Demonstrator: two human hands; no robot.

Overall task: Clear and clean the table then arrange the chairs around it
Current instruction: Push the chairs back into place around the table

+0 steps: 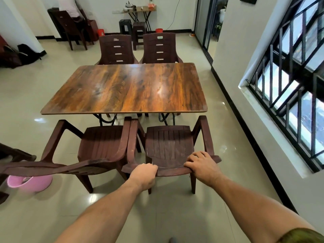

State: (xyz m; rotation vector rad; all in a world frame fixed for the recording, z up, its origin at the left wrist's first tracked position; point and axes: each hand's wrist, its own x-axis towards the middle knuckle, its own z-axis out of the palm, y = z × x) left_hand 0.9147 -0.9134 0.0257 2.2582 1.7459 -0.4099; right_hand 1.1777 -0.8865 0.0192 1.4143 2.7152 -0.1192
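Grip: left grip [143,176] is curled tight round the top rail of the near right chair [170,144]; right grip [201,163] lies over the same rail further right, fingers bent down across its front edge. Both hold the chair back and nothing else.
Pink bucket [29,183]: on the floor at far left, partly hidden behind the near left chair's backrest.
Near left chair [101,144]: faces the tabletop, seat front just short of its near edge. Its right armrest sits hard beside the held chair's left armrest; whether they touch cannot be told.
Tabletop [129,88]: wood-grain surface carrying glare and faint smears.
Far left chair [116,48], far right chair [158,46]: 2 chairs side by side, tucked in at the far long edge.
Near right chair: all visible legs on the floor, square to the near long edge, seat front just short of it.
Step in hand: by the look of it, clearing and wiping are done and this is the arranging stage, with 3 chairs placed and this one being set.
Next move: likely a straight push forward with even pressure from both grips, keeping the armrests from catching and stopping before they meet the tabletop edge or the folding legs below.
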